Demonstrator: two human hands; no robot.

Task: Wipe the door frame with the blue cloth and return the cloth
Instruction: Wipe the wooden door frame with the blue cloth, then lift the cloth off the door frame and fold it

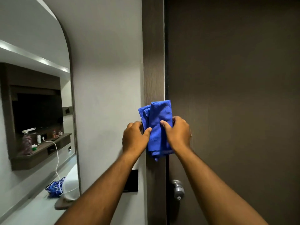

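Note:
A folded blue cloth [158, 120] lies pressed flat against the dark wooden door frame [153, 62], which runs vertically through the middle of the view. My left hand [134, 138] grips the cloth's left edge, thumb on the front. My right hand [177, 133] holds its right side, thumb pressed into the fabric. The cloth's lower end hangs down between my wrists.
The dark brown door [235, 95] stands closed to the right of the frame, with a silver round knob [177, 189] low down. A black wall switch plate [133, 180] sits left of the frame. An arched mirror [35, 111] on the grey wall reflects a room.

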